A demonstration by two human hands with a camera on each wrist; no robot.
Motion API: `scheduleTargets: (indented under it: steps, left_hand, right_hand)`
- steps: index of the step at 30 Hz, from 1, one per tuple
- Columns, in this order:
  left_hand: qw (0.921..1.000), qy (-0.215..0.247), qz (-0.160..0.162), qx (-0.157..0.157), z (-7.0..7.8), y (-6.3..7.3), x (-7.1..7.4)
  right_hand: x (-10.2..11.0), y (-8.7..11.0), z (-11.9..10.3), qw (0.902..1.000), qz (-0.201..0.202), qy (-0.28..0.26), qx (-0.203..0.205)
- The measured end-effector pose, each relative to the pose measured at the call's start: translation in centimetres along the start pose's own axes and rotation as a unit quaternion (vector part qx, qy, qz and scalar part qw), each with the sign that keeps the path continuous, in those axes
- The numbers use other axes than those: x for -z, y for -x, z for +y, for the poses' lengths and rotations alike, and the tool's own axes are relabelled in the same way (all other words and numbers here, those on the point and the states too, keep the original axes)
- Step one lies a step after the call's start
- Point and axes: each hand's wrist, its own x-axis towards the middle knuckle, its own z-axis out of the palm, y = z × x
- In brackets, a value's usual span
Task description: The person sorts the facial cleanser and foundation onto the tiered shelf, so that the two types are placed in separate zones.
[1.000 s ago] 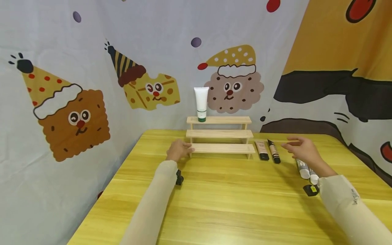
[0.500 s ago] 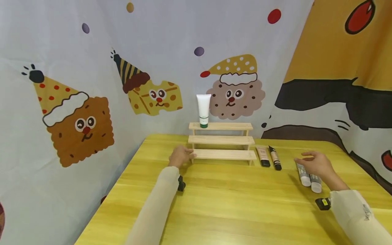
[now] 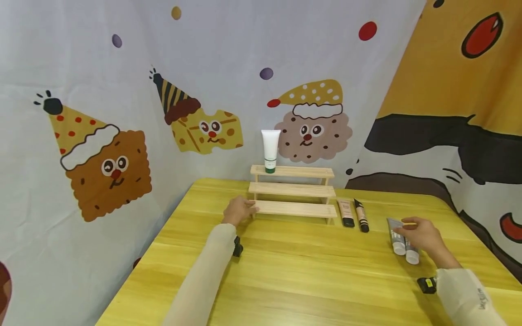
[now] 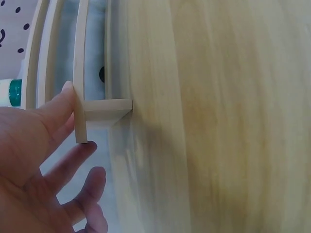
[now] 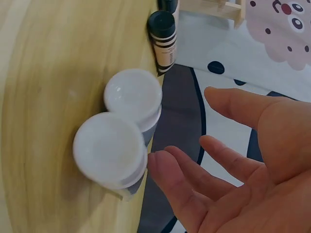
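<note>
Upright on the top tier of the wooden stand: one white tube, green-capped. Flat on the table, between: pinkish tube, slim tube. Left hand: pinching the lowest tier's left end. Right hand: fingers apart at two grey tubes (partly hidden), white-capped, side by side.

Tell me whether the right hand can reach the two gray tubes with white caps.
Probably yes: the right hand is close to the gray tubes, thumb and fingers apart, and no other object stands between.
</note>
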Motion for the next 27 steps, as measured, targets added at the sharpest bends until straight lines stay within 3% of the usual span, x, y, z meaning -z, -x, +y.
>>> scheduleTargets:
  steps: [5, 10, 17, 23, 27]
  left_hand:
    - [0.9998, -0.014, -0.014, 0.004, -0.1, -0.2, -0.3]
    - [0.9994, -0.011, -0.03, -0.011, -0.1, -0.1, -0.5]
    - [0.9987, -0.001, -0.025, -0.044, -0.2, -0.4, -0.1]
    - [0.9986, -0.011, -0.024, -0.046, -0.5, -1.0, 0.2]
    - [0.998, 0.008, -0.031, -0.055, -0.9, -0.8, 0.4]
  right_hand:
    - [-0.9, 0.8, 0.8, 0.9999, -0.008, 0.014, 0.004]
    - [-1.3, 1.3, 1.1, 0.9994, -0.012, 0.032, -0.007]
    - [-0.7, 0.6, 0.8, 0.9989, -0.013, 0.045, 0.007]
    - [-0.4, -0.1, 0.3, 0.9991, 0.002, 0.043, 0.003]
    - [-0.7, -0.3, 0.2, 0.999, 0.003, 0.046, 0.002]
